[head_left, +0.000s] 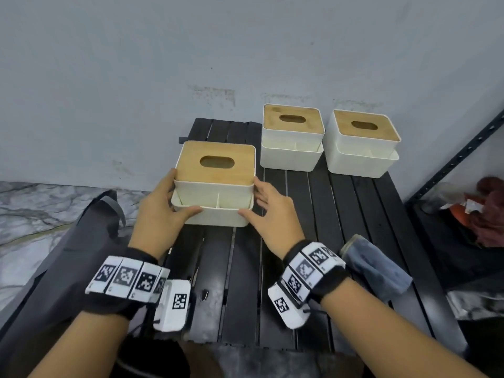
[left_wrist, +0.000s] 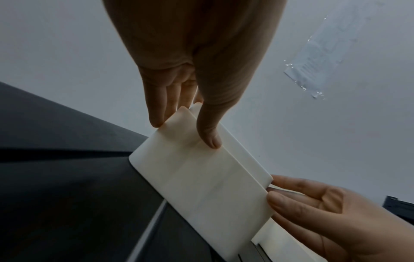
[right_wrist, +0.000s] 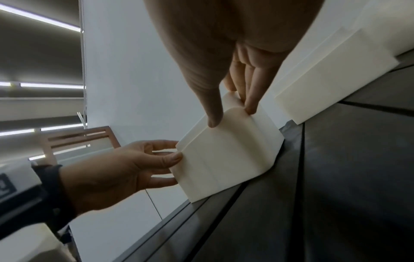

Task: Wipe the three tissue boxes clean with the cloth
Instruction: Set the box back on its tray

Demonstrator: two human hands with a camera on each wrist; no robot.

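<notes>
A: While the cloth [head_left: 377, 266] lies untouched near right on the slatted table [head_left: 300, 268], what step is this?

B: Positioning. The left hand [head_left: 158, 211] and right hand [head_left: 268, 214] clasp the nearest tissue box [head_left: 215, 184]; next, one must fetch the cloth.

A: Contents?

B: Its front compartments look empty; two further boxes [head_left: 291, 137] stand far right.

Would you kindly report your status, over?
Left hand, right hand gripping near white bamboo-lidded tissue box. Grey-blue cloth lying unused on black slatted table. Nothing blocking.
</notes>
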